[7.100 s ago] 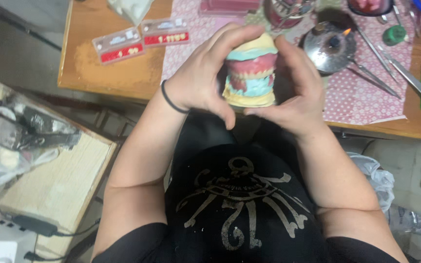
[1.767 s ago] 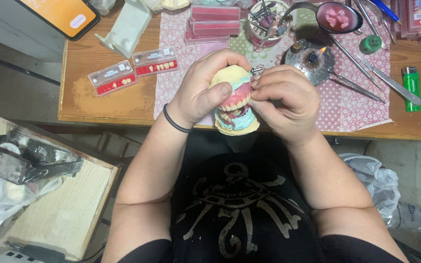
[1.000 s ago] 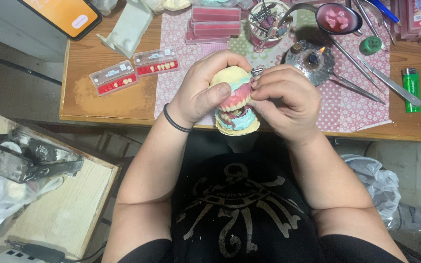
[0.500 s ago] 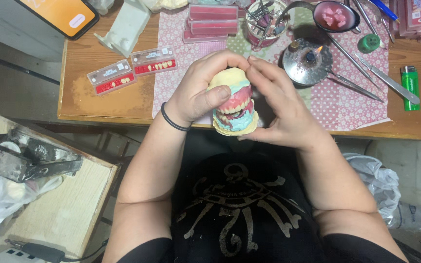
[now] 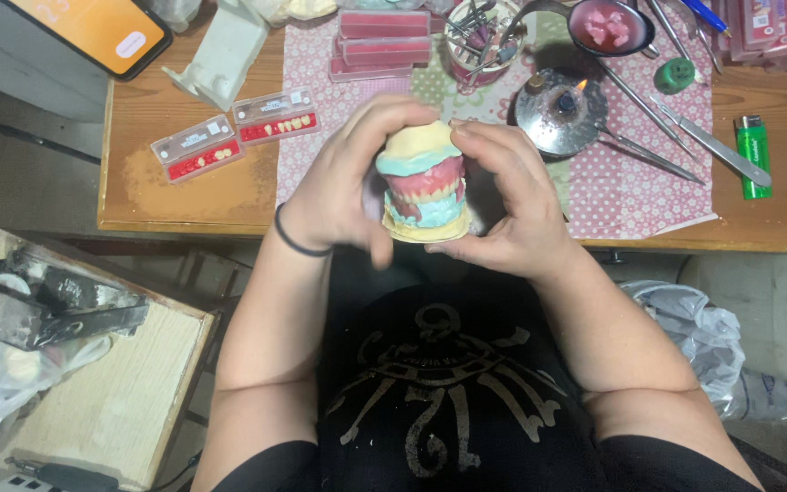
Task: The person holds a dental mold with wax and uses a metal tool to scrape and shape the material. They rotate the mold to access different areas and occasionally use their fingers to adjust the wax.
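A dental model (image 5: 424, 185) with yellow plaster bases, pale blue layers, pink gums and a row of teeth is held upright in front of my chest, just before the table edge. My left hand (image 5: 348, 187) wraps its left side, with a black band on the wrist. My right hand (image 5: 512, 205) cups its right side, fingers curled over the top and behind it. Both hands grip the model together.
The wooden table (image 5: 184, 187) carries a dotted pink cloth (image 5: 635, 196), two tooth cards (image 5: 234, 132), pink wax boxes (image 5: 384, 36), a tool cup (image 5: 475, 36), a lit burner on a metal dish (image 5: 562, 114), metal instruments (image 5: 712, 150), a green lighter (image 5: 753, 155) and an orange phone (image 5: 93, 27). A small wooden stand (image 5: 102, 383) sits at lower left.
Earlier my right hand worked at the model's top with a small tool. Now its fingers have spread and cup the model, which is turned more upright with its teeth facing me.
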